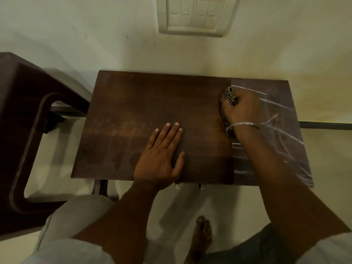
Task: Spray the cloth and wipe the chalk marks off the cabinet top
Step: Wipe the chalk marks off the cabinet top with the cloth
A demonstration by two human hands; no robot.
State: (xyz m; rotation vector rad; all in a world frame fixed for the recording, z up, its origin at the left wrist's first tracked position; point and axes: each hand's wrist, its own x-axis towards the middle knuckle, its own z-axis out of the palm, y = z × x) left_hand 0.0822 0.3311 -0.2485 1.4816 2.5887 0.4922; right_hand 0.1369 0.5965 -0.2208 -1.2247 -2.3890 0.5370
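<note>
A pale wall fills the back, smooth and plain, with a white switch plate high up that has four flat rocker switches. Against the wall stands the cabinet top, a flat brown wooden rectangle with faint grain. Most of it looks dark and clean, with a few dull, patchy smears near the middle. The chalk marks are thin white lines, some straight and some curved, and they cover only the right end of the top. To the left sits a dark brown plastic chair with rounded edges and a big hole in its side. The left hand lies flat on the wood, fingers straight and close together. The right hand is curled tight around the cloth, a small bunched rag with a black and white check, pressed on the wood at the edge of the chalk. A thin silver bangle circles that wrist.
</note>
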